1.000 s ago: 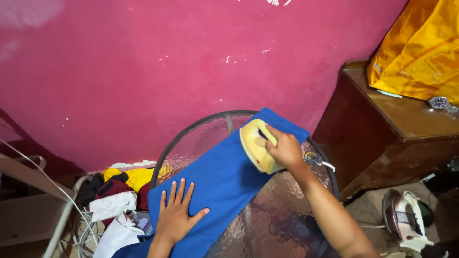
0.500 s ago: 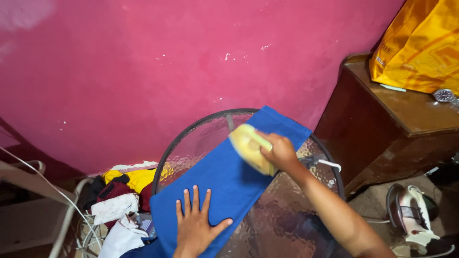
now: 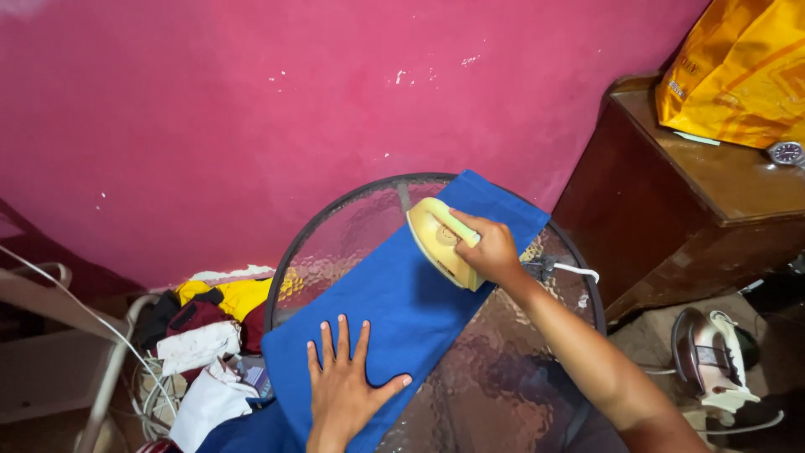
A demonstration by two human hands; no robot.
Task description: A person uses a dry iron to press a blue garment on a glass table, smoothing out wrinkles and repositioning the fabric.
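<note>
Blue cloth [image 3: 402,310] lies diagonally across the round glass table [image 3: 503,369], and my left hand [image 3: 345,382] presses flat on its near end, fingers spread wide, gripping nothing. Farther up the cloth, my right hand [image 3: 490,247] is wrapped around the handle of the pale yellow iron [image 3: 438,239], whose sole seems to rest on the cloth. Beyond, a yellow-orange plastic bag [image 3: 738,71] sits on the brown wooden cabinet [image 3: 696,210].
</note>
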